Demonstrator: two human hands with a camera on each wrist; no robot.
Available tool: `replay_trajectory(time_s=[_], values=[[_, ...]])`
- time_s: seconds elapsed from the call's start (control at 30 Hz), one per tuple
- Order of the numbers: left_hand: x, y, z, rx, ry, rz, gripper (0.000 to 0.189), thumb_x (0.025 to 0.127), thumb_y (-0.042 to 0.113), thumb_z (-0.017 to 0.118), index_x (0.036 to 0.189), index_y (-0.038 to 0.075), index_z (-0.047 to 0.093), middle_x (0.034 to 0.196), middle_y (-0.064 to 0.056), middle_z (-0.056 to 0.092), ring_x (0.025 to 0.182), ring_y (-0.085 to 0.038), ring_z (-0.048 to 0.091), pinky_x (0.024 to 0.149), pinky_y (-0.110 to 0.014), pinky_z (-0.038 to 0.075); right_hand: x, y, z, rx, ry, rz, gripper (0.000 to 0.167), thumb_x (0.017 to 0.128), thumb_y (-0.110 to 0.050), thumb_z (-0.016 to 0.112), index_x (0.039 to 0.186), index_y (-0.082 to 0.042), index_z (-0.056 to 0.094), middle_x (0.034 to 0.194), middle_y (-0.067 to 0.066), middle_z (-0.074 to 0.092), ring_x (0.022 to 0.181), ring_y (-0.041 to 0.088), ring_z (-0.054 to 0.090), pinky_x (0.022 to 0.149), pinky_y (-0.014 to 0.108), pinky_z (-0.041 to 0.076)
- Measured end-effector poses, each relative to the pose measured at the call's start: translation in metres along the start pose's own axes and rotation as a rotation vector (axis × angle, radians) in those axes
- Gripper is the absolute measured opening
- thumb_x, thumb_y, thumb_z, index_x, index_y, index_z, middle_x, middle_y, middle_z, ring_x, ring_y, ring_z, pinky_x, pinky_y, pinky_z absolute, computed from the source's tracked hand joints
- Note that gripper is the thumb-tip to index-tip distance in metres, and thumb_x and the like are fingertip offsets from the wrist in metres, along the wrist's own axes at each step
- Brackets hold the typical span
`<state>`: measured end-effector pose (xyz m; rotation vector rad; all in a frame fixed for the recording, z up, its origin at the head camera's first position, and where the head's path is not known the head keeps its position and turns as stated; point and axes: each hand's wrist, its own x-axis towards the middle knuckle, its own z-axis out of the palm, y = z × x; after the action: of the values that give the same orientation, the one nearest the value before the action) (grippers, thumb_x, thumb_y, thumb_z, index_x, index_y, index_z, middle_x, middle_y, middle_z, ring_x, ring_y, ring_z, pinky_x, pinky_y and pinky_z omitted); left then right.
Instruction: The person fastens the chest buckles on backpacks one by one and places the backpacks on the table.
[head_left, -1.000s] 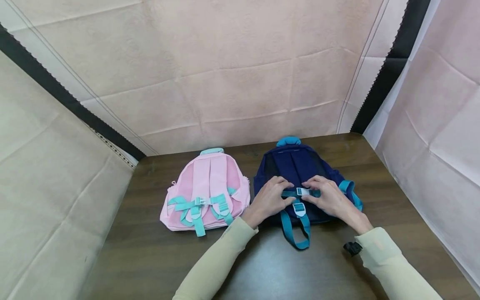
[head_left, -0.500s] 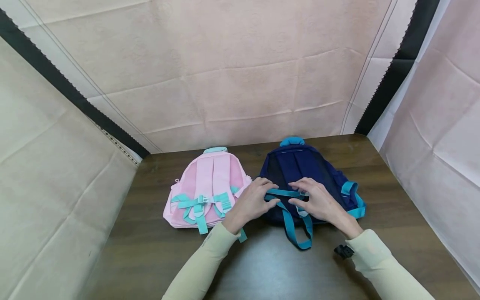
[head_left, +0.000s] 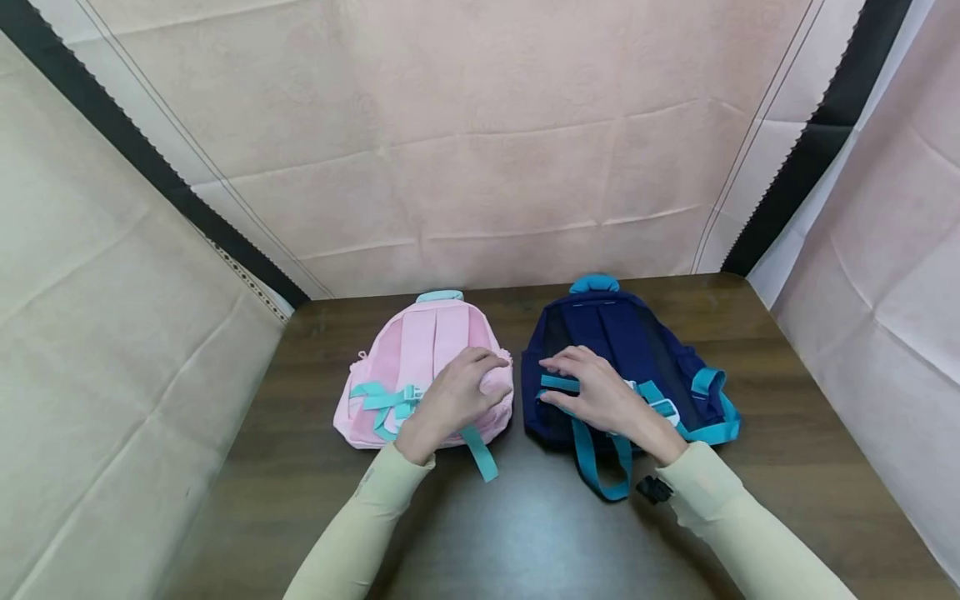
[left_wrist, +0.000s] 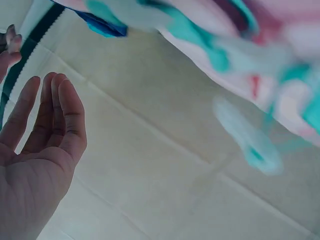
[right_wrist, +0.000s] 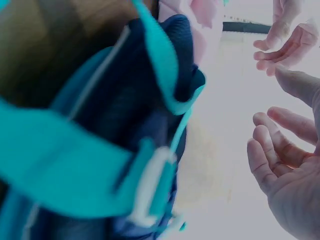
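Observation:
A pink backpack (head_left: 393, 350) with teal straps and a teal chest buckle (head_left: 412, 393) lies straps-up on the table. Over its right half is my left hand (head_left: 453, 396), hiding part of the straps; the fingers are loosely bent with nothing between them, as the left wrist view of the hand (left_wrist: 50, 135) shows. To the right lies a navy backpack (head_left: 600, 321) with blue straps, also straps-up. My right hand (head_left: 592, 387) hovers above its chest strap (head_left: 559, 383), thumb and fingers apart. In the right wrist view that hand (right_wrist: 292, 160) holds nothing.
Both bags lie near the back edge of the dark wooden table (head_left: 300, 500), handles pointing away. A blue strap loop (head_left: 603, 479) hangs toward me, and a side strap (head_left: 716, 417) sticks out right. Pale fabric walls (head_left: 465, 167) stand behind and at both sides.
Both hands have moved left, away from the navy backpack's chest buckle. My left hand has passed from the navy backpack to over the pink one.

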<state>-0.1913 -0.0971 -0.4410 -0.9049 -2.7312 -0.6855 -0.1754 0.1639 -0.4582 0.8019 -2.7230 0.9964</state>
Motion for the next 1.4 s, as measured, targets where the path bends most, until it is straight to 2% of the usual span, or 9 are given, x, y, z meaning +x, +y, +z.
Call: replay_trajectory(time_s=[0.1,0.27,0.4,0.57,0.73,1.1,1.4], values=[[-0.005,-0.01,-0.009,0.0,-0.001,-0.049,0.038,0.092,0.017,0.089,0.127,0.006,0.079,0.126,-0.013,0.077,0.118,-0.03,0.071,0.102,-0.043,0.064,0.012,-0.008,0.003,-0.014,-0.033,-0.018,0.046,0.096,-0.02,0.085,0.137,-0.002,0.073,0.128,0.015,0.075,0.116,0.031,0.069,0.097,0.051,0.063],[-0.012,-0.027,-0.023,0.007,-0.015,-0.143,0.038,0.093,0.018,0.088,0.128,0.006,0.078,0.129,-0.013,0.076,0.122,-0.031,0.071,0.105,-0.045,0.062,0.028,-0.018,0.012,-0.023,-0.075,-0.014,0.05,0.095,-0.025,0.087,0.138,-0.003,0.073,0.128,0.013,0.075,0.115,0.028,0.066,0.097,0.046,0.063],[-0.02,-0.039,-0.031,0.035,0.011,-0.196,0.038,0.093,0.018,0.088,0.127,0.005,0.079,0.128,-0.014,0.077,0.12,-0.032,0.071,0.103,-0.046,0.063,0.038,-0.023,0.021,-0.024,-0.117,-0.023,0.05,0.095,-0.026,0.086,0.138,-0.003,0.074,0.128,0.013,0.075,0.113,0.026,0.064,0.095,0.043,0.063],[-0.029,-0.056,-0.039,0.054,0.035,-0.235,0.036,0.093,0.015,0.088,0.125,0.001,0.079,0.125,-0.017,0.078,0.118,-0.035,0.073,0.101,-0.049,0.064,0.048,-0.028,0.032,-0.012,-0.165,-0.031,0.05,0.096,-0.027,0.085,0.139,-0.003,0.073,0.133,0.015,0.074,0.118,0.029,0.064,0.099,0.046,0.062],[-0.033,-0.069,-0.042,0.025,0.014,-0.253,0.031,0.098,0.013,0.082,0.124,-0.002,0.079,0.126,-0.019,0.079,0.122,-0.037,0.074,0.106,-0.051,0.062,0.057,-0.031,0.04,0.013,-0.189,-0.023,0.05,0.097,-0.027,0.083,0.14,-0.002,0.072,0.137,0.016,0.074,0.121,0.031,0.065,0.101,0.048,0.061],[-0.044,-0.078,-0.045,-0.018,-0.038,-0.319,0.029,0.101,0.017,0.079,0.125,-0.001,0.079,0.121,-0.017,0.08,0.111,-0.034,0.075,0.102,-0.051,0.063,0.076,-0.045,0.06,-0.006,-0.236,-0.073,0.052,0.097,-0.029,0.084,0.139,0.0,0.072,0.138,0.017,0.074,0.13,0.032,0.065,0.115,0.05,0.057],[-0.046,-0.077,-0.046,-0.053,-0.115,-0.298,0.035,0.095,0.019,0.087,0.124,0.001,0.079,0.117,-0.015,0.081,0.107,-0.031,0.075,0.098,-0.047,0.065,0.085,-0.048,0.07,-0.016,-0.263,-0.078,0.047,0.097,-0.024,0.084,0.136,0.0,0.074,0.134,0.016,0.075,0.121,0.028,0.066,0.109,0.043,0.061]])
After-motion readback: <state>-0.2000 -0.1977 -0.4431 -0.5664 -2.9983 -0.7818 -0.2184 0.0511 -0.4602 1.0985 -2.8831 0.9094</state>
